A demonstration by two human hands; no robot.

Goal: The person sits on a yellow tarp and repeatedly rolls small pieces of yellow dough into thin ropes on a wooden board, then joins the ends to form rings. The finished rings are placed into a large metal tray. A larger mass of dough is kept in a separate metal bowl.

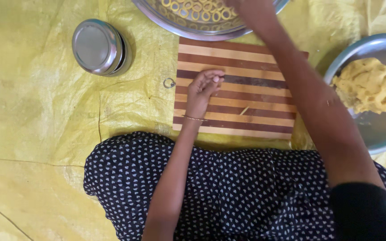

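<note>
My left hand (203, 89) rests on a striped wooden cutting board (255, 89), fingers curled together near its left side; whether it pinches a bit of dough is unclear. My right arm stretches across the board to a large steel plate (175, 24) holding several small yellow dough rings (197, 9) at the top edge. My right hand (249, 10) is over that plate, mostly cut off by the frame edge. A thin sliver of dough (245, 110) lies on the board.
A steel bowl (371, 134) at the right holds a lump of yellow dough (368, 85). A round lidded steel container (100, 47) stands at the upper left. A small metal ring (169, 83) lies beside the board. A yellow sheet (36, 125) covers the floor.
</note>
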